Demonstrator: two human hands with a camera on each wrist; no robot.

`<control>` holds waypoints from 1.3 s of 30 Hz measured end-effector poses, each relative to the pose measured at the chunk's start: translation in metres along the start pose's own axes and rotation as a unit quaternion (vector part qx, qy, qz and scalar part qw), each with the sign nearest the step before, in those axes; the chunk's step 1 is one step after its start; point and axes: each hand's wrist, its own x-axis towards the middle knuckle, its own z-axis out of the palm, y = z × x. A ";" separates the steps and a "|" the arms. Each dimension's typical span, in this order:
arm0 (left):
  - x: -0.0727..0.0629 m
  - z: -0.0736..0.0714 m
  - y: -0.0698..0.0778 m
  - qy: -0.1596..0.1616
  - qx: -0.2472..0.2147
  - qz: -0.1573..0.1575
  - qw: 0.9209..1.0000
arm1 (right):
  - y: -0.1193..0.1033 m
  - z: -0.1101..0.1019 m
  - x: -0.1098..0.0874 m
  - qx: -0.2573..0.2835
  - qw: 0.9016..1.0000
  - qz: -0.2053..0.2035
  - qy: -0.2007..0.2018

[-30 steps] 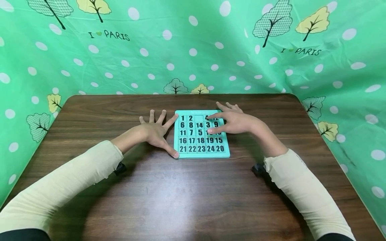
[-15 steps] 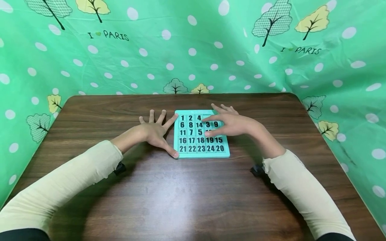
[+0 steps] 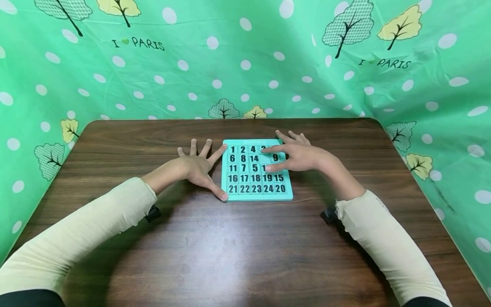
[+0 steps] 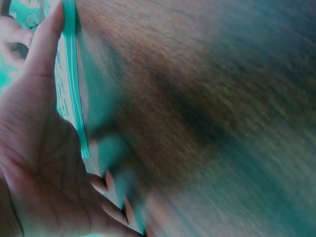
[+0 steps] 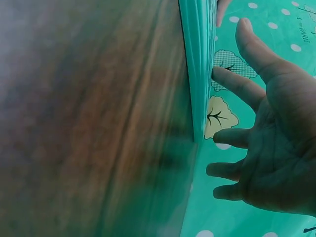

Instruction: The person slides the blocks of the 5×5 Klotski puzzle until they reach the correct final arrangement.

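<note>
A turquoise sliding number puzzle point(image 3: 253, 198) lies flat on the table, its tiles printed with black numbers. My left hand point(image 3: 197, 169) is spread at its left side, the index fingertip by the top corner and the thumb on the bottom corner. Over the right part reaches my right hand point(image 3: 301, 155), fingers extended. Its index fingertip point(image 5: 217, 73) meets the puzzle face in the right wrist view, while the thumb hovers over the third row. A gap shows in the second row between 14 and 9. The top row reads 1, 2, 4, then a partly covered 3; the hand hides the top right tile.
The brown wooden table point(image 3: 215, 251) extends around the puzzle. Behind it and along both sides hangs a green curtain point(image 3: 245, 42) with white dots and trees. A small black item point(image 3: 152, 214) sits at the left wrist, with another point(image 3: 329, 215) at the right.
The 4 tile has slid left into the third place of the top row. Then the 3 tile moved up beside it, leaving the gap below. The left hand has stayed put.
</note>
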 end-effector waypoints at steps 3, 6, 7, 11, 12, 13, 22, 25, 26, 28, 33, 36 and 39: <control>0.000 0.000 0.000 0.001 -0.001 0.001 1.000 | -0.003 0.002 0.003 -0.001 1.000 -0.012 0.004; 0.000 0.001 -0.001 0.003 0.001 0.001 1.000 | -0.010 0.005 0.004 0.000 0.999 -0.037 -0.005; -0.001 0.001 -0.001 0.004 0.002 0.000 1.000 | -0.013 0.006 0.004 0.002 0.999 -0.044 -0.011; -0.002 0.002 -0.003 0.007 0.007 -0.001 1.000 | -0.016 0.006 0.002 -0.004 0.999 -0.042 -0.024; -0.002 0.002 -0.003 0.007 0.008 -0.001 1.000 | -0.016 0.005 0.000 -0.006 0.999 -0.037 -0.023; -0.002 0.002 -0.003 0.007 0.009 0.000 1.000 | -0.014 0.004 -0.002 -0.008 0.999 -0.031 -0.022; -0.001 0.003 -0.003 0.006 0.001 -0.001 1.000 | -0.003 0.000 -0.006 0.004 1.000 -0.016 -0.009; -0.001 0.003 -0.003 0.007 0.001 -0.002 1.000 | -0.007 0.001 0.003 0.007 1.000 -0.027 0.000; -0.001 0.003 -0.003 0.007 0.001 -0.003 1.000 | -0.009 0.002 0.007 0.005 1.000 -0.028 0.000; -0.001 0.002 -0.003 0.008 0.002 -0.002 1.000 | -0.012 0.002 0.015 -0.001 1.000 -0.025 -0.004; -0.001 0.002 -0.001 0.007 0.003 0.000 1.000 | -0.017 0.003 0.022 -0.012 1.000 -0.018 -0.020; -0.001 0.001 0.001 0.007 0.005 0.000 1.000 | -0.018 0.003 0.017 -0.006 0.999 -0.023 -0.027; -0.001 0.001 0.001 0.009 0.008 -0.001 1.000 | -0.019 0.003 0.010 0.002 0.999 -0.033 -0.030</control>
